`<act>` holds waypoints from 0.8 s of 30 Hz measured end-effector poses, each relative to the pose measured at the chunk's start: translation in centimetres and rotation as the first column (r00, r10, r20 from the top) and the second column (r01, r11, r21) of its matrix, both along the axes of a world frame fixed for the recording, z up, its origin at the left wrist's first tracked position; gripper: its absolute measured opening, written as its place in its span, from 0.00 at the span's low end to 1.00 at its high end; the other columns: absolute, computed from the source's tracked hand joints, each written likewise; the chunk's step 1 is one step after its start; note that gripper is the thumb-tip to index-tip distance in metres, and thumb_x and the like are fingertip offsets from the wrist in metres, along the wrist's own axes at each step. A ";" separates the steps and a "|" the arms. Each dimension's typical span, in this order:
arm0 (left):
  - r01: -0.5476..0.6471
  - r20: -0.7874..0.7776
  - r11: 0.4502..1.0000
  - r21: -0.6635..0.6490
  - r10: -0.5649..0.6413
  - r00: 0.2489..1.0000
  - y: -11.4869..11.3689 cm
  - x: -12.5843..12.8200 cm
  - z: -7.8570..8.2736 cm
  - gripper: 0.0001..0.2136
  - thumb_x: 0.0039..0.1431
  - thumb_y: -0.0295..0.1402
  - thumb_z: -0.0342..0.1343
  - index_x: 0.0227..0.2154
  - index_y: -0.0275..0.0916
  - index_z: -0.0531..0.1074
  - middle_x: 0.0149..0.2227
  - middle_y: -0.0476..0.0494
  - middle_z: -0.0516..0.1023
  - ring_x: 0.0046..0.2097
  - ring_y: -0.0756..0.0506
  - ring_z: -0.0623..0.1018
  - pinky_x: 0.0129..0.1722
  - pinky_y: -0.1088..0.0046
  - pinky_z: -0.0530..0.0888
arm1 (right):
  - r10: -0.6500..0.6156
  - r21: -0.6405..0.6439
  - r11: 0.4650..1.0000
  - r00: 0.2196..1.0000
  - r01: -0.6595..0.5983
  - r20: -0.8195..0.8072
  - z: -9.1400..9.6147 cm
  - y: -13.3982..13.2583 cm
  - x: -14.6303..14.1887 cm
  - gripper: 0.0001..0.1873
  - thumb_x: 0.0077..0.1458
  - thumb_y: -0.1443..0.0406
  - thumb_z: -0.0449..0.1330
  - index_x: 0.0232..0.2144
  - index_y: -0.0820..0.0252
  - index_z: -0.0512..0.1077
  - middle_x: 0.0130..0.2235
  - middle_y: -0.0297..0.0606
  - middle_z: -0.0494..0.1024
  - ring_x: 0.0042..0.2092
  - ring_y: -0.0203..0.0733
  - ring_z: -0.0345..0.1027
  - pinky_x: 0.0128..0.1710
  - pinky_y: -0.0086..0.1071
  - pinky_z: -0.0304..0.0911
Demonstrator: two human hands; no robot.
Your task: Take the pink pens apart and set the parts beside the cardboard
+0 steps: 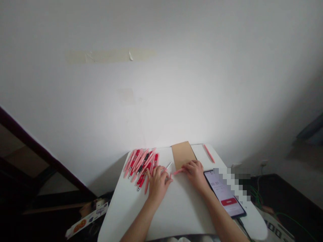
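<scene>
My right hand [194, 172] is closed around a pink pen [178, 171], whose end points left over the white table. Across from it, my left hand [158, 183] is beside the right edge of a pile of pens. Its thumb and forefinger come together at a small pink piece [171, 175], too small to name surely. A thin whitish stick-like part [169, 165] shows just beyond those fingers; whether the hand holds it cannot be made out. The pile holds several pink pens [128, 163], red pens [134, 159] and dark ones, partly hidden by my left hand.
A brown notebook or card [183, 153] lies at the table's back, partly under my right hand. Farther right is a single pink pen [209, 153]. A phone [224, 195] showing a timer lies by my right forearm, with a cable below it. A wall [161, 101] stands behind the table [176, 208].
</scene>
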State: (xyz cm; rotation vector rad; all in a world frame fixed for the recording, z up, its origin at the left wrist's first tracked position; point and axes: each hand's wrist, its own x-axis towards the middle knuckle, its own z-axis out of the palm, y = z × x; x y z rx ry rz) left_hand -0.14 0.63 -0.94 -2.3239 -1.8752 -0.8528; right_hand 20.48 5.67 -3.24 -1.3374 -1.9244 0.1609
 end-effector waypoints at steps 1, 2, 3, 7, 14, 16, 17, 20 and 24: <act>0.000 0.004 1.000 0.000 0.000 1.000 0.0 0.0 0.0 0.05 0.52 0.34 0.64 0.30 0.43 0.73 0.48 0.45 0.73 0.55 0.37 0.70 0.61 0.32 0.45 | 0.011 -0.002 1.000 1.000 -0.011 0.004 0.0 0.0 0.0 0.07 0.58 0.60 0.59 0.36 0.48 0.78 0.38 0.36 0.78 0.48 0.48 0.62 0.53 0.45 0.53; 0.002 0.009 1.000 -0.001 -0.002 1.000 0.0 0.0 -0.1 0.05 0.52 0.34 0.63 0.30 0.43 0.73 0.48 0.45 0.73 0.55 0.38 0.70 0.62 0.33 0.45 | 0.020 -0.004 1.000 1.000 -0.020 0.005 0.0 0.0 0.0 0.07 0.58 0.60 0.59 0.36 0.48 0.78 0.38 0.35 0.78 0.48 0.48 0.62 0.53 0.45 0.53; 0.005 0.013 1.000 -0.003 -0.005 1.000 0.0 0.0 -0.1 0.05 0.52 0.34 0.63 0.30 0.43 0.73 0.48 0.45 0.73 0.55 0.38 0.70 0.62 0.33 0.45 | 0.030 -0.006 1.000 1.000 -0.030 0.003 0.0 0.0 0.0 0.07 0.58 0.60 0.59 0.35 0.48 0.78 0.38 0.36 0.78 0.49 0.48 0.62 0.53 0.45 0.53; 0.014 0.021 1.000 -0.008 -0.014 1.000 -0.1 0.1 -0.2 0.03 0.53 0.33 0.62 0.31 0.44 0.73 0.48 0.46 0.73 0.55 0.39 0.70 0.62 0.36 0.48 | 0.054 -0.020 0.998 0.998 -0.054 -0.027 0.1 0.0 0.0 0.08 0.58 0.60 0.58 0.35 0.48 0.78 0.38 0.36 0.78 0.49 0.49 0.61 0.53 0.46 0.53; 0.013 0.015 1.000 -0.006 -0.012 1.000 -0.1 0.1 -0.2 0.03 0.54 0.33 0.62 0.30 0.44 0.73 0.48 0.47 0.74 0.54 0.39 0.70 0.61 0.37 0.51 | 0.098 -0.057 0.993 0.991 -0.104 -0.092 0.6 -0.3 -0.1 0.08 0.58 0.60 0.58 0.36 0.49 0.77 0.39 0.37 0.77 0.50 0.51 0.60 0.52 0.46 0.54; 0.013 0.011 1.000 -0.007 -0.013 1.000 -0.1 0.1 -0.2 0.03 0.54 0.33 0.62 0.30 0.44 0.73 0.48 0.47 0.73 0.54 0.40 0.70 0.61 0.37 0.51 | 0.106 -0.063 0.992 0.989 -0.112 -0.102 0.7 -0.3 -0.2 0.07 0.58 0.60 0.58 0.35 0.49 0.77 0.39 0.37 0.77 0.49 0.51 0.60 0.52 0.46 0.54; 0.015 0.009 1.000 -0.007 -0.014 1.000 -0.1 0.1 -0.3 0.03 0.54 0.33 0.62 0.30 0.44 0.73 0.48 0.47 0.73 0.54 0.40 0.70 0.61 0.38 0.51 | 0.108 -0.064 0.991 0.988 -0.115 -0.106 0.7 -0.3 -0.2 0.07 0.58 0.60 0.58 0.35 0.49 0.77 0.39 0.37 0.77 0.49 0.51 0.60 0.52 0.46 0.54; 0.018 0.008 1.000 -0.002 -0.018 1.000 -0.1 0.1 -0.3 0.03 0.54 0.33 0.62 0.30 0.44 0.73 0.47 0.47 0.73 0.55 0.40 0.70 0.61 0.38 0.51 | 0.116 -0.060 0.991 0.987 -0.123 -0.113 0.7 -0.3 -0.2 0.07 0.58 0.61 0.58 0.35 0.49 0.78 0.39 0.37 0.77 0.49 0.50 0.60 0.52 0.46 0.54; 0.015 0.010 1.000 0.001 -0.015 1.000 0.0 0.1 -0.4 0.03 0.54 0.32 0.62 0.30 0.44 0.73 0.47 0.48 0.73 0.54 0.40 0.70 0.62 0.38 0.50 | 0.127 -0.064 0.989 0.986 -0.135 -0.111 1.0 -0.5 -0.2 0.09 0.59 0.62 0.57 0.35 0.49 0.78 0.39 0.37 0.77 0.49 0.49 0.59 0.52 0.45 0.54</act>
